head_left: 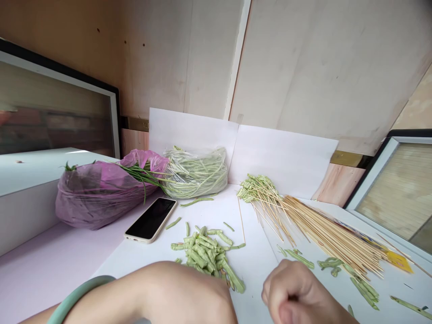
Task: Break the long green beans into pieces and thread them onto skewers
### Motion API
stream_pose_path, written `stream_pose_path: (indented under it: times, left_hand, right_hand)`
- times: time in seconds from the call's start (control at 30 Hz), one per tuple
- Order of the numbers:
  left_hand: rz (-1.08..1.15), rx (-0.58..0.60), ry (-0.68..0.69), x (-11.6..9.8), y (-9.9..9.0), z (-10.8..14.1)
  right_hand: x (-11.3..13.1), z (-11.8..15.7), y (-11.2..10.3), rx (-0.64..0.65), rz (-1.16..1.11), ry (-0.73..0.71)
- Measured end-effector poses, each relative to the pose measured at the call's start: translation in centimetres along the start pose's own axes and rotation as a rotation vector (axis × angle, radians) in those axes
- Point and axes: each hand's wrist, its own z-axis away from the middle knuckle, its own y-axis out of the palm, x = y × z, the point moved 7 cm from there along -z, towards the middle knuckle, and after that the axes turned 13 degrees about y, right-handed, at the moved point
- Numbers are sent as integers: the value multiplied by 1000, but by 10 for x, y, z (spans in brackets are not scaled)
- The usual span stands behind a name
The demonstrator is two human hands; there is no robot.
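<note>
My left hand (182, 292) lies at the bottom edge, its fingers cut off by the frame, right beside a heap of cut green long beans (205, 252). A pale green bangle (81, 299) circles that wrist. My right hand (290, 292) is curled closed over the white table (253, 288), with nothing clearly visible in it. Loose bean pieces (332, 263) lie near it. Farther right spreads a bundle of bamboo skewers (324, 229), whose far ends carry threaded bean pieces (258, 188). A clear plastic bag of long beans (195, 173) sits at the back.
A black-screened smartphone (150, 219) lies left of the beans. Beside it is a purple plastic bag (101, 193) with green stems sticking out. White paper sheets (283, 157) line the wooden wall. Framed glass panels stand at both sides, and a yellow label (400, 261) lies by the skewers.
</note>
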Motion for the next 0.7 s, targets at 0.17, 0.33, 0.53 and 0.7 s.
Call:
stream_pose_path:
  times: [0.17,0.33,0.53,0.7]
  left_hand:
    - [-590,-52,-420,27,-38,17]
    - [-774,10,-573,43,-46,28]
    - [-819,-150,-552,34,-52,23]
    - [-553,-285,-427,33,-34,10]
  right_hand:
    - [-14,-16,-31,-295,-35,119]
    - [-28,-24,-26,-350,38,162]
    - [-37,-28,-26,-488,-157,35]
    - [-30,-22,-19,-560,-67,-116]
